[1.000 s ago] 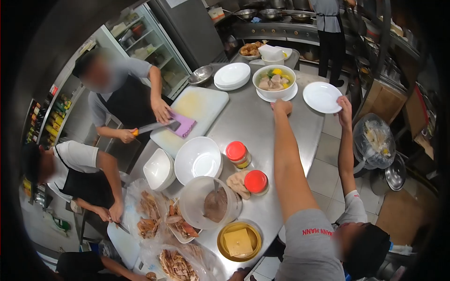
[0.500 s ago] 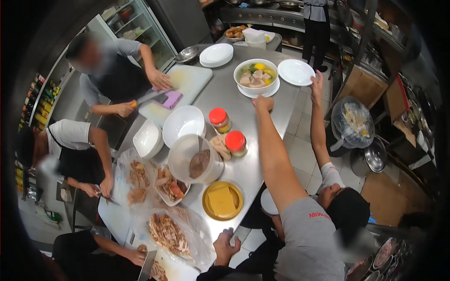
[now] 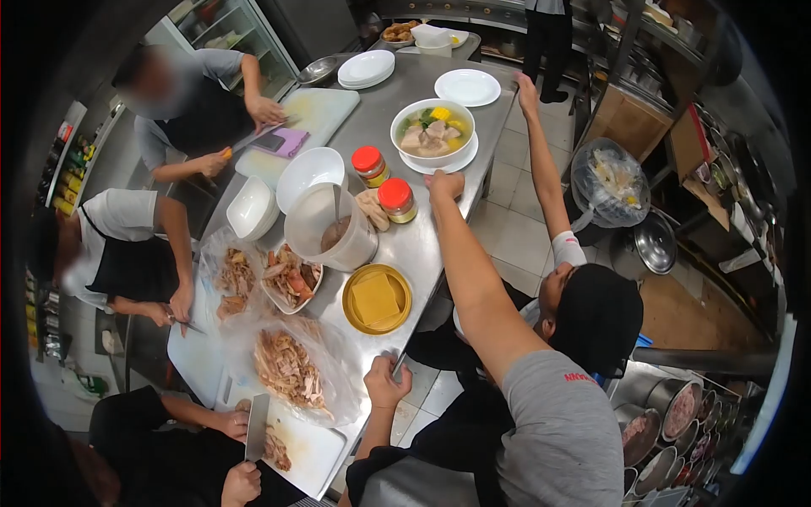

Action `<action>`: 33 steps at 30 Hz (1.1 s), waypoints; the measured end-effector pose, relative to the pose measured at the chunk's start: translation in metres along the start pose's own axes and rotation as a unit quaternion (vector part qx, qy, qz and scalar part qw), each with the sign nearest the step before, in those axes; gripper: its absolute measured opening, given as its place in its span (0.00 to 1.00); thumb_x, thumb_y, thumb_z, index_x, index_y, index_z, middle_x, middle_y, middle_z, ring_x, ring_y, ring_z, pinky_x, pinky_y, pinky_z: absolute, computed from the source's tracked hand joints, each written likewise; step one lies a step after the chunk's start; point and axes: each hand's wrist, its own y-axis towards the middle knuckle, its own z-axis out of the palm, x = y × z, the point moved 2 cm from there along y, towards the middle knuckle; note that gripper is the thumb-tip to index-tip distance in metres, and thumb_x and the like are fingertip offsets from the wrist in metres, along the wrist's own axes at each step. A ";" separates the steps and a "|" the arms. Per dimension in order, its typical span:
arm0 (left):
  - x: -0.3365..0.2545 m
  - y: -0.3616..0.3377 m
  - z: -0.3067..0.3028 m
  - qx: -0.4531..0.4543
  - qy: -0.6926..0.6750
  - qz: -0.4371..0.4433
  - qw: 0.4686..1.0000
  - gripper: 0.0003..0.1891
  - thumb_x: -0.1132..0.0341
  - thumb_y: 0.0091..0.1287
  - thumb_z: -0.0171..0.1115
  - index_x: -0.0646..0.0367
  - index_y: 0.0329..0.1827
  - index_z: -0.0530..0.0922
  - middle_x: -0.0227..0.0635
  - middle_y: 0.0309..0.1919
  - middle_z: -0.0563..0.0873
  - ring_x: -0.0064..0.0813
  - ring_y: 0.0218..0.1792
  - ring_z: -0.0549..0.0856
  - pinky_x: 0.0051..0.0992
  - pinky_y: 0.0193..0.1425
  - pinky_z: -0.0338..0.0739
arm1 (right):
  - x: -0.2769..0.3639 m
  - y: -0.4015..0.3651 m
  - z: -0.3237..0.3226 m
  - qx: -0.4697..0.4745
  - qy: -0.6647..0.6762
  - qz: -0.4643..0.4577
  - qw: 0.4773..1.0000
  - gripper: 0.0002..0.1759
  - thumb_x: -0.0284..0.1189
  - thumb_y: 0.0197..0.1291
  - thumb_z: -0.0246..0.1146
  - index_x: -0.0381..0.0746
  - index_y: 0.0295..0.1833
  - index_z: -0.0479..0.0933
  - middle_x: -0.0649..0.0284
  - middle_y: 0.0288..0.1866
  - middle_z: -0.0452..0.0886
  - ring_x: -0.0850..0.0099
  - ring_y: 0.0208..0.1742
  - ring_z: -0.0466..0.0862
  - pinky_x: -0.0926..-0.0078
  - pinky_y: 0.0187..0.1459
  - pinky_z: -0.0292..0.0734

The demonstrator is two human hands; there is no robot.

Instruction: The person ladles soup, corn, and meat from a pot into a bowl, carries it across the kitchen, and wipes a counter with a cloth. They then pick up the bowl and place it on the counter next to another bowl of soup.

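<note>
My right hand reaches across the steel table, its fingers closed on the near rim of a white saucer plate. On that plate stands a white bowl of soup with meat chunks, corn and greens. My left hand is curled over the table's near edge, close to a round gold tin with a tan square on it. Left of my right forearm are two red-lidded jars. Beyond the bowl lies a white plate, with a co-worker's outstretched hand just past it.
Across the table, a co-worker holds a knife at a cutting board; another grips a cleaver. Plastic bags of cut meat, a tub and white bowls crowd the left side. A lined bin stands right.
My right hand has drawn the saucer and soup bowl nearer to me. The co-worker's hand has let go of the other plate, now farther onto the table. My left fingers have curled onto the edge.
</note>
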 end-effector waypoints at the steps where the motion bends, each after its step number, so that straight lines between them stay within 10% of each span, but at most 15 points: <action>1: 0.000 0.000 0.000 -0.002 0.000 0.001 1.000 0.08 0.68 0.44 0.60 0.59 0.26 0.73 0.37 0.19 0.74 0.36 0.19 0.76 0.28 0.22 0.72 | -0.001 -0.005 -0.004 -0.004 0.003 0.003 1.000 0.13 0.12 0.46 0.51 0.24 0.41 0.64 0.44 0.34 0.76 0.59 0.27 0.83 0.71 0.22 0.80; 14: -0.050 0.039 0.008 0.003 -0.047 0.066 0.997 0.06 0.72 0.51 0.58 0.59 0.32 0.75 0.37 0.24 0.78 0.34 0.23 0.79 0.27 0.26 0.74 | 0.013 -0.022 -0.033 0.069 -0.030 0.047 0.996 0.15 0.16 0.51 0.53 0.27 0.44 0.59 0.46 0.32 0.76 0.58 0.26 0.83 0.70 0.23 0.80; 24: -0.058 0.212 0.092 0.156 -0.203 -0.026 0.966 0.30 0.74 0.56 0.53 0.63 0.64 0.58 0.49 0.54 0.72 0.40 0.49 0.77 0.31 0.52 0.70 | 0.007 -0.018 -0.032 0.046 0.035 0.044 0.997 0.14 0.14 0.48 0.52 0.28 0.43 0.61 0.45 0.34 0.75 0.58 0.23 0.81 0.69 0.21 0.81; 33: -0.030 0.229 0.117 0.109 -0.158 -0.005 0.981 0.36 0.69 0.56 0.57 0.64 0.67 0.50 0.57 0.58 0.67 0.47 0.56 0.72 0.32 0.58 0.67 | 0.007 -0.027 -0.053 0.108 0.011 0.050 0.993 0.15 0.18 0.55 0.51 0.31 0.46 0.55 0.45 0.36 0.73 0.54 0.31 0.82 0.62 0.29 0.82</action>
